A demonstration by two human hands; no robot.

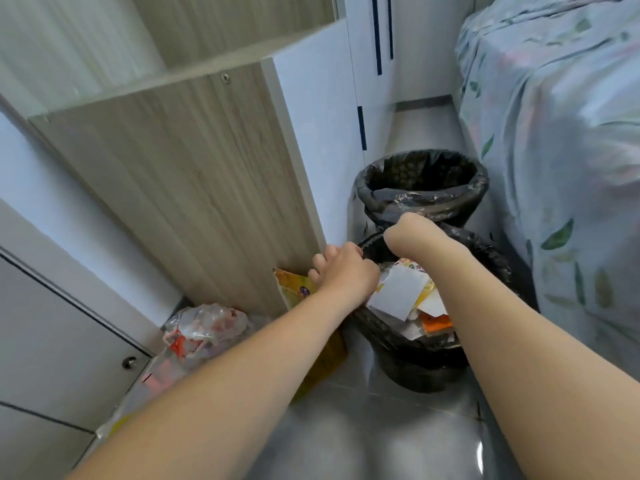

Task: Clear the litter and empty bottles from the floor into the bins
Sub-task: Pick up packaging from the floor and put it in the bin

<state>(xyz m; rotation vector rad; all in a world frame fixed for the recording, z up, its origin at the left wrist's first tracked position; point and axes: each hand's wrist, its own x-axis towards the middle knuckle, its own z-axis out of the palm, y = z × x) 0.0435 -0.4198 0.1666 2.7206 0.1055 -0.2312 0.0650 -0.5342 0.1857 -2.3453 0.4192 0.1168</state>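
As two bare forearms reach down into a narrow gap beside a bed, the person's left hand (pixel 341 271) curls over the near-left rim of a round bin lined with a crinkled black plastic bag (pixel 415 362), fingers bent round the liner's edge. The right hand (pixel 403 233) is bent down at the wrist over the far rim of the same bin; its fingers are hidden behind the wrist, so whether they are spread or gripping the liner cannot be told.

The near bin is packed to the top with litter: white paper scraps (pixel 398 294), an orange printed wrapper (pixel 437 323) and bits of yellow packaging lie heaped level with the rim. Directly behind it, touching or nearly so, stands a second black-lined round bin (pixel 420 183), its mouth open and its contents dark and unclear.

On the glossy grey tiled floor (pixel 346 438) to the left of the full bin, a flat yellow-and-orange printed packet (pixel 294 285) leans against the end panel of a pale wood-grain cabinet (pixel 194 174), partly hidden behind the left forearm. Further left, a crumpled clear plastic bag with red markings (pixel 204 329) lies on the floor near a white cupboard door (pixel 52 341). A bed draped in a pale blue leaf-print cover (pixel 561 133) fills the right side.
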